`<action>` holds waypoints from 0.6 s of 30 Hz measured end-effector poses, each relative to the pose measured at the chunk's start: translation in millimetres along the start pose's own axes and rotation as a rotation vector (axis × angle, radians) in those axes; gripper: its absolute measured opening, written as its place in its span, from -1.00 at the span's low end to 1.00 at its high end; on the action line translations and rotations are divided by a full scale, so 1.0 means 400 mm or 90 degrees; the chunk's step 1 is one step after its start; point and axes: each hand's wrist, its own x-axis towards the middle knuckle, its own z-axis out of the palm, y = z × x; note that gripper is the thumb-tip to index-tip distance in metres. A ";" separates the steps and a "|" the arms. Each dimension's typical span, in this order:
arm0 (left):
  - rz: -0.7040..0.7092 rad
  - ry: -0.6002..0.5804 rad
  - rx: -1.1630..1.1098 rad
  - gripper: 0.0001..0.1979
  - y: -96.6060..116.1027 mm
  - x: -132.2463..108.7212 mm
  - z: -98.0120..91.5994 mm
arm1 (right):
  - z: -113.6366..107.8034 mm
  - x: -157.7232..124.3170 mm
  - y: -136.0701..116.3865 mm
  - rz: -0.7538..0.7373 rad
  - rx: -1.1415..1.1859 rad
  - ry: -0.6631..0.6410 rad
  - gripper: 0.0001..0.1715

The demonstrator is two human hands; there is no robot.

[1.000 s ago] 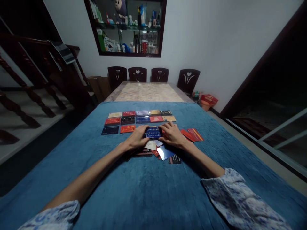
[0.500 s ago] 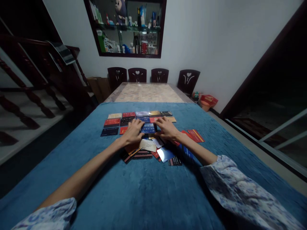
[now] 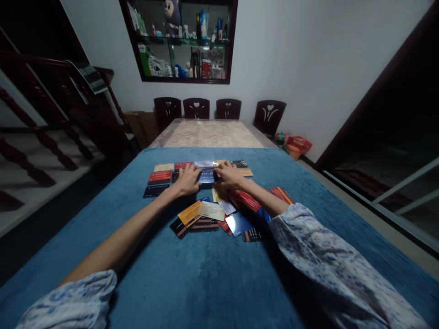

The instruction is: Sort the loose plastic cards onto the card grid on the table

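A blue card (image 3: 206, 176) is between my two hands, over the rows of cards. My left hand (image 3: 188, 179) is closed on its left edge, and my right hand (image 3: 227, 175) grips its right edge. Around them, cards lie in rows: a cream card (image 3: 163, 167), a red card (image 3: 159, 177) and a dark blue card (image 3: 156, 190) at the left, a black card (image 3: 239, 163) at the far right. Closer to me is a loose, overlapping pile with an orange card (image 3: 190, 213), a white card (image 3: 211, 210) and a shiny blue card (image 3: 239, 223). My hands cover part of the middle rows.
A blue cloth (image 3: 192, 278) covers the near part of the table, and its bare patterned top (image 3: 209, 132) shows beyond. Dark chairs (image 3: 228, 108) stand along the far end. A red and yellow card (image 3: 281, 195) lies beyond my right forearm.
Both hands have moved away from me and slightly left, carrying the blue card from above the pile toward the rows. More of the pile, including the orange card, is uncovered.
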 end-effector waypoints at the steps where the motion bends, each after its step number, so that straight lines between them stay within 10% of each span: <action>1: -0.002 -0.005 0.006 -0.53 -0.004 0.004 0.000 | -0.001 0.006 -0.001 0.001 0.000 -0.001 -0.43; 18: -0.035 -0.076 0.047 -0.62 -0.057 0.082 0.022 | 0.033 0.114 0.025 0.021 -0.011 -0.031 -0.43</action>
